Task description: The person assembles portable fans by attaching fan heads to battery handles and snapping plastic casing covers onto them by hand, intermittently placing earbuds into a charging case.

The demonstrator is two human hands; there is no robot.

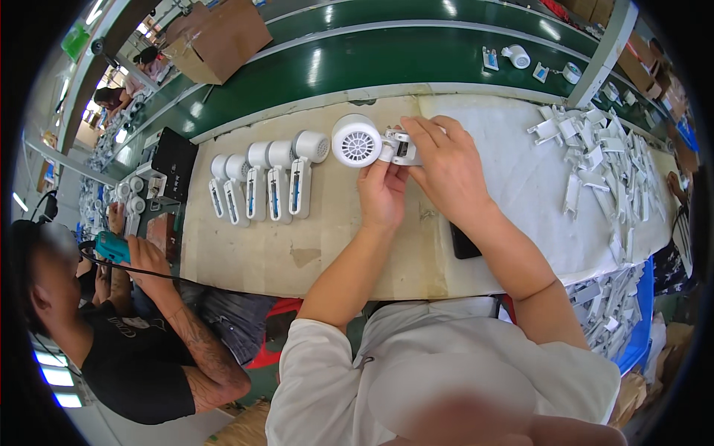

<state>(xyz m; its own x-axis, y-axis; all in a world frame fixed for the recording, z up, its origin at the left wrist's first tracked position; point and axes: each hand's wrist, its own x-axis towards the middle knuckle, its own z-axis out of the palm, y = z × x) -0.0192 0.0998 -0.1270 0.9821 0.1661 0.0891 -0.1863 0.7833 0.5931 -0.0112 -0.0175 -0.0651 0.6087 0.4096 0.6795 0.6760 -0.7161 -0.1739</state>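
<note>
A factory assembly line is shown: a green conveyor belt (pixel 387 56) is run past a long bench (pixel 312 245), where identical white appliance bodies (pixel 271 178) are lined up beside heaped plastic parts (pixel 602 163).

fan unit (pixel 357 140): white housing, round grille showed a radial spoke pattern with dark gaps
handle part (pixel 401 146): white, small dark opening in the middle
finished units row (pixel 269 175): white bodies, handles had a dark slot with a blue strip inside
loose shells pile (pixel 602 160): plain white
bench cover (pixel 312 230): beige on the left, whiter sheet on the right
conveyor belt (pixel 372 63): dark green, pale grey rails
crate (pixel 641 327): blue
neighbour's tool (pixel 111 247): teal, black cable
neighbour's shirt (pixel 137 368): black
own shirt (pixel 327 386): white
cardboard box (pixel 216 37): brown
</note>
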